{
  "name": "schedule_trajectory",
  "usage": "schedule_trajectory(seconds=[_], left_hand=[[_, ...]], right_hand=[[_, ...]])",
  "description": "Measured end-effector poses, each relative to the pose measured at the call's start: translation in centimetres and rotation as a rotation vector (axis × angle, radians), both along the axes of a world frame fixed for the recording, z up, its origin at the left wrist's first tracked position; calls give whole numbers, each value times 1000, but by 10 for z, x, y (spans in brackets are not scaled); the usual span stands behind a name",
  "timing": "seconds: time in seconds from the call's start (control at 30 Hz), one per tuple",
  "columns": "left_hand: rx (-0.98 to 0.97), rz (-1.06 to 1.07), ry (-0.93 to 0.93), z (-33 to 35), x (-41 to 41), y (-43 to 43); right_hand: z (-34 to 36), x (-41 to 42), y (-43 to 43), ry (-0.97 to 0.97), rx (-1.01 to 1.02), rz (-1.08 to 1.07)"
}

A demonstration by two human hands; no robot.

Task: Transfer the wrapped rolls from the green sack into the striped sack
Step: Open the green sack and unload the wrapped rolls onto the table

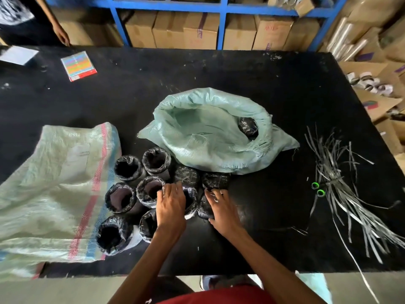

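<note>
Near edge of the black table (274,249): left hand (171,202) rests with straight fingers on the rims of the upright wrapped rolls (122,198), while right hand (222,210) curls fingers and thumb round a lying roll (203,209). The cluster touches the striped sack (54,183) lying flat at left, and loose silver strips (341,183) with two green rings (317,189) lie well apart at right. Behind, the green sack (208,132) gapes with one roll (247,127) inside; farther off are a coloured booklet (79,65), another person's hand (62,37) and cardboard boxes (197,31) in a blue rack (222,23), their purple print too blurred to read.
</note>
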State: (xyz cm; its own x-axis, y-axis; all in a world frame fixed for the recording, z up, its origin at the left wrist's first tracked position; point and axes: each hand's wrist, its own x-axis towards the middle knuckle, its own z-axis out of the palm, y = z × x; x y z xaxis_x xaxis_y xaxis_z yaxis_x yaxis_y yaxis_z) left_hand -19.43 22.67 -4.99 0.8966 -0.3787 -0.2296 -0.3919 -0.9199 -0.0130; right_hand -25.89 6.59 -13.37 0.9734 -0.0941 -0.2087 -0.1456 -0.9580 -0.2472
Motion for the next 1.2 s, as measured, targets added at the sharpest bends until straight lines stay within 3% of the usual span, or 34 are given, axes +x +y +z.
schedule_trajectory(seconds=[0.17,0.33,0.57,0.67,0.77,0.83,1.0,1.2], left_hand=[[-42,-35,14,-2,6,4],[-107,-92,140,29,24,2],[-535,-196,117,70,99,-81],[-601,-188,178,46,148,-135],[-560,-326,350,14,199,-186],[-511,-413,452,-5,226,-220],[-515,-609,373,-53,249,-286],[-197,-799,179,-88,251,-332]], right_hand=[[7,-3,-6,-13,50,25],[49,-1,-48,-294,253,-142],[115,99,-151,-470,308,-265],[119,153,-171,-376,459,-338],[98,188,-173,-27,552,-580],[76,195,-174,83,431,-697],[59,182,-171,-106,99,-635],[55,199,-212,163,-296,-471]])
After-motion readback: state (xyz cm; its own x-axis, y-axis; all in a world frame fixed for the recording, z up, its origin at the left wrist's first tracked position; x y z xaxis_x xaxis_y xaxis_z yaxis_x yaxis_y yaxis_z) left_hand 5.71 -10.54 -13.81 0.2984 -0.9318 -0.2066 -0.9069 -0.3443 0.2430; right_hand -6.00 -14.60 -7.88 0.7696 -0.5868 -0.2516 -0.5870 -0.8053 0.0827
